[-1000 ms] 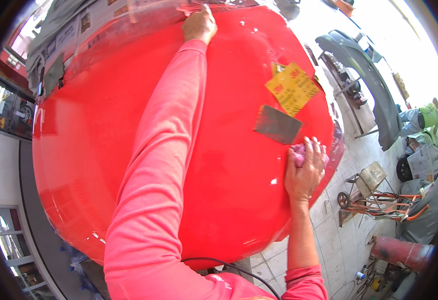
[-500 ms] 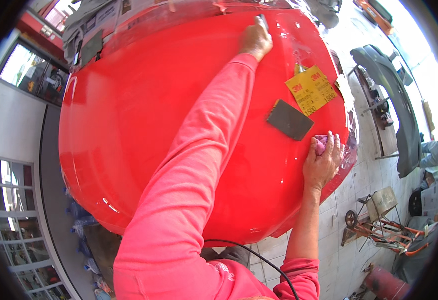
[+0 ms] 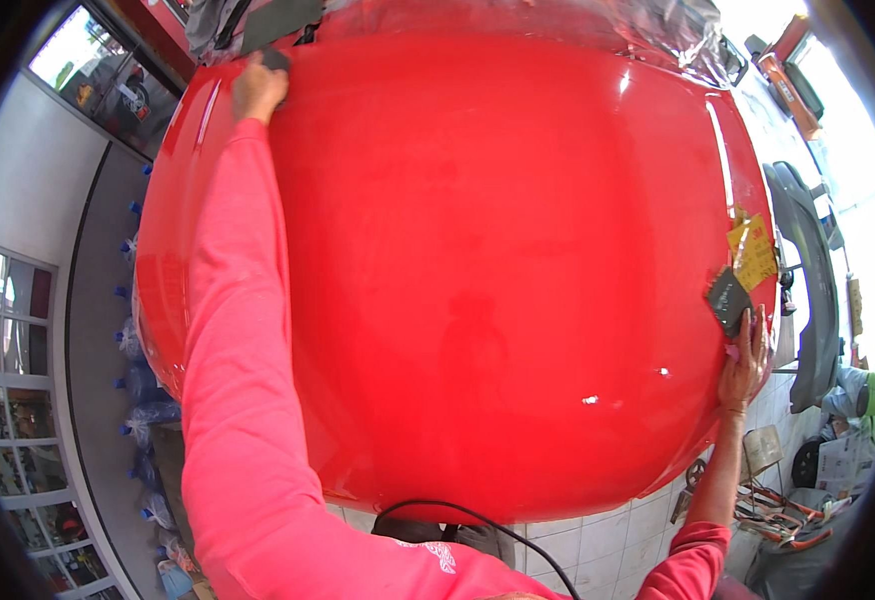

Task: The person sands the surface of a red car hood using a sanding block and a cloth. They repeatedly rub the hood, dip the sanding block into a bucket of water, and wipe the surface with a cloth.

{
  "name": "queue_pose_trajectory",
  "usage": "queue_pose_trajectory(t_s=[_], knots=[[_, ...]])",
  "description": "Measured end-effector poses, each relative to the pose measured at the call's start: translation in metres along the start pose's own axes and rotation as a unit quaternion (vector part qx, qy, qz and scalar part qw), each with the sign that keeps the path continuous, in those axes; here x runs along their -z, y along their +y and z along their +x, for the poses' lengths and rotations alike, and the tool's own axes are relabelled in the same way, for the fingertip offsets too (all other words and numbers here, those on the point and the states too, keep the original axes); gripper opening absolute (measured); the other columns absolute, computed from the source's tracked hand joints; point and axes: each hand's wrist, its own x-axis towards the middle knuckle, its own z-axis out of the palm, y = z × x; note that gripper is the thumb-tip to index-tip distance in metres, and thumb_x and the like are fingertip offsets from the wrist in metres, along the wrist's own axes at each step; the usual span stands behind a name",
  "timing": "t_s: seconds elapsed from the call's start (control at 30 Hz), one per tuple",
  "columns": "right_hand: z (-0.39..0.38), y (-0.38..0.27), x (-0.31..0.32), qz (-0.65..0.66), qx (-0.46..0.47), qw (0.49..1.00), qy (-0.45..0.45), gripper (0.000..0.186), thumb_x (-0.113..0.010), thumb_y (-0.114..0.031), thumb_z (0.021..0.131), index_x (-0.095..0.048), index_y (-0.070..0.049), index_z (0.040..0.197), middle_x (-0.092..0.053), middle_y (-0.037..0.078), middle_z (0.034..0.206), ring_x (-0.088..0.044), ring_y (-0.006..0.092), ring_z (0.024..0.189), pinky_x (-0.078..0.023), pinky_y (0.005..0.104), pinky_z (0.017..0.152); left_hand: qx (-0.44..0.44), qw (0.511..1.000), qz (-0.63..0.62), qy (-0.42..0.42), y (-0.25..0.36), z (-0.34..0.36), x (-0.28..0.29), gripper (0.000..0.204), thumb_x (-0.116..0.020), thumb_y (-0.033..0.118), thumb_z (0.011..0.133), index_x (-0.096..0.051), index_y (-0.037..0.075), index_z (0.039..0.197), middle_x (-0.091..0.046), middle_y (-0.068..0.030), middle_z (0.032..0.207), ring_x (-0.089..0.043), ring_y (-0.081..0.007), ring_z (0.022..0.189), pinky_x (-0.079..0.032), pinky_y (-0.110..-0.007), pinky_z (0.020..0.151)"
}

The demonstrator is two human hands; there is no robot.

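One glossy, domed red panel [image 3: 438, 220] fills the middle, one grey sheet [image 3: 728, 302] and one yellow sheet [image 3: 753, 252] at its right edge. The left hand [image 3: 258, 90] pinches one dark block [image 3: 276, 59] at the far-left corner; the right hand [image 3: 745, 370] covers one pink cloth [image 3: 733, 352], its grip unclear.

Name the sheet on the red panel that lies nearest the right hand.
The dark grey sheet, right beside the right hand; the yellow sheet lies farther off, beyond the grey one.
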Motion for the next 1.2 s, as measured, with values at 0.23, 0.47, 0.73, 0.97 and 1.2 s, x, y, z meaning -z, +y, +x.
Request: queue_pose_trajectory(t_s=[0.23,0.47,0.73,0.97,1.2], knots=[[0.007,0.000,-0.006,-0.040,-0.012,0.996,-0.081,0.053,-0.043,-0.034,0.111,-0.045,-0.024,0.162,-0.040,0.011,0.169,-0.041,0.0389,0.152,-0.032,0.0507,0.125,0.006,0.997,0.075,0.034,-0.187,-0.002,0.059,0.062,-0.060,0.028,0.091,-0.056,0.008,0.149,-0.072,-0.0322,0.117,-0.070,-0.0494,0.107,-0.055,-0.057,0.095],[-0.001,-0.013,-0.010,0.025,-0.071,0.997,0.030,0.039,-0.048,-0.032,0.107,-0.069,-0.015,0.136,-0.058,0.009,0.154,-0.051,0.0375,0.144,-0.034,0.0509,0.125,-0.047,0.981,0.186,-0.003,-0.186,-0.059,0.095,0.061,-0.059,0.023,0.098,-0.047,0.014,0.157,-0.074,-0.0309,0.105,-0.071,-0.0500,0.099,-0.054,-0.061,0.085],[0.009,-0.039,0.002,0.031,-0.145,0.987,0.065,0.042,-0.077,-0.051,0.091,-0.077,-0.017,0.116,-0.066,0.008,0.145,-0.057,0.0374,0.138,-0.042,0.0529,0.115,-0.157,0.986,0.050,-0.009,0.132,-0.114,0.017,0.037,-0.051,0.032,0.105,-0.059,0.015,0.136,-0.073,-0.0243,0.088,-0.071,-0.0473,0.081,-0.052,-0.062,0.071],[0.002,-0.032,-0.024,0.050,-0.221,0.968,0.107,0.026,-0.071,-0.038,0.097,-0.077,-0.015,0.109,-0.068,0.003,0.142,-0.058,0.0371,0.137,-0.044,0.0545,0.114,-0.337,0.934,-0.091,-0.078,0.460,-0.281,-0.032,0.049,-0.048,0.020,0.106,-0.044,-0.008,0.146,-0.075,-0.0220,0.084,-0.074,-0.0406,0.070,-0.059,-0.056,0.059],[-0.003,-0.017,-0.032,0.030,-0.264,0.954,0.139,0.035,-0.065,-0.043,0.100,-0.074,-0.014,0.118,-0.068,0.005,0.140,-0.062,0.0384,0.129,-0.053,0.0501,0.102,-0.262,0.899,-0.245,-0.250,0.532,-0.383,-0.006,0.073,-0.059,0.017,0.094,-0.034,-0.005,0.160,-0.074,-0.0275,0.105,-0.075,-0.0432,0.092,-0.060,-0.056,0.084]])
